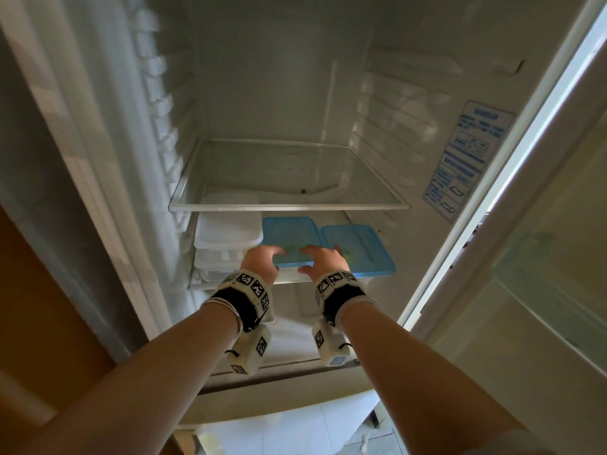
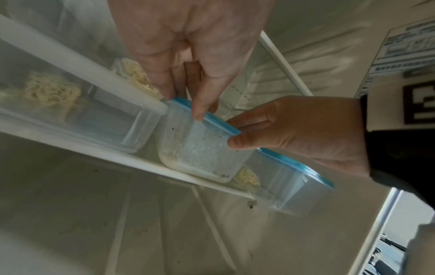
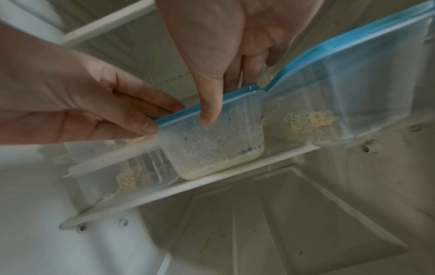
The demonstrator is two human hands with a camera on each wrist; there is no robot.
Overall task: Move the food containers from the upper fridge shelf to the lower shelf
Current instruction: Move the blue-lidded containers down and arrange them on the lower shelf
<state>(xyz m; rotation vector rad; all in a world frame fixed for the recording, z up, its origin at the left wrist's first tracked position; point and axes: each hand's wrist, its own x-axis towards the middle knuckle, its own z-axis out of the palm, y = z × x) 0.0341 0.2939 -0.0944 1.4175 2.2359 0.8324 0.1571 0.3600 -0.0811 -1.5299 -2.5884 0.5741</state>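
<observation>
Head view shows, from left to right on the lower shelf, a stack of white-lidded containers, the middle blue-lidded container gripped at its front by the left hand and right hand, then another blue-lidded container. Thumbs press its clear wall, fingers lie on the lid.

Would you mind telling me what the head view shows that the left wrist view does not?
Head only: the bare upper glass shelf and the flat tops of the blue lids.

Left wrist only: pale noodles inside the clear white-lidded plastic container.

Both: left hand and right hand gripping the middle blue-lidded clear plastic container on the lower shelf.
</observation>
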